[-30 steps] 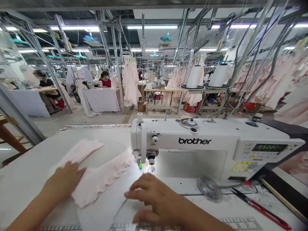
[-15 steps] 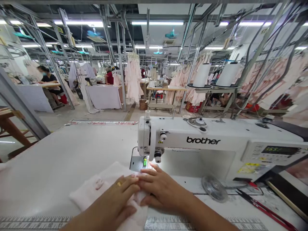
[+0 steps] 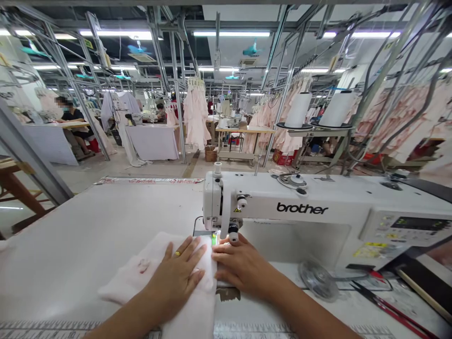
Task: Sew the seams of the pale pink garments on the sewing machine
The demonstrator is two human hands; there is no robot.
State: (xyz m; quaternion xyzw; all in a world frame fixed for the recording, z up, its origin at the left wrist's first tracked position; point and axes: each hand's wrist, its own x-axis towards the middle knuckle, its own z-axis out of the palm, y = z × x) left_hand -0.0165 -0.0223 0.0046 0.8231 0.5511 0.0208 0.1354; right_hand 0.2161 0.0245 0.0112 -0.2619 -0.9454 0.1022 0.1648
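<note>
From where I stand, the left hand (image 3: 183,270) lies flat on the pale pink cloth (image 3: 150,252), fingers spread, pressing rather than gripping. The right hand (image 3: 243,268) is loosely open, palm down, its fingertips at the cloth's right edge; I see it closed on nothing, though part of it is hidden behind the machine head.

To feed this well, I'd say, the left palm should press lightly and evenly so the layers don't creep, while the right fingers steer that edge straight and stay clear of the needle area, where the green piece (image 3: 213,239) shows. Pulling would likely stretch or pucker such soft stuff.

The cloth rests on the white surface (image 3: 88,235), left of and in front of the needle area. It looks thin and limp, straight down its right side, slanting to a corner at the left, with a small bunched pucker on top.

Beyond the right hand stand the white sewing machine (image 3: 310,197), a clear disc (image 3: 319,280) and red-handled snips (image 3: 386,306).
</note>
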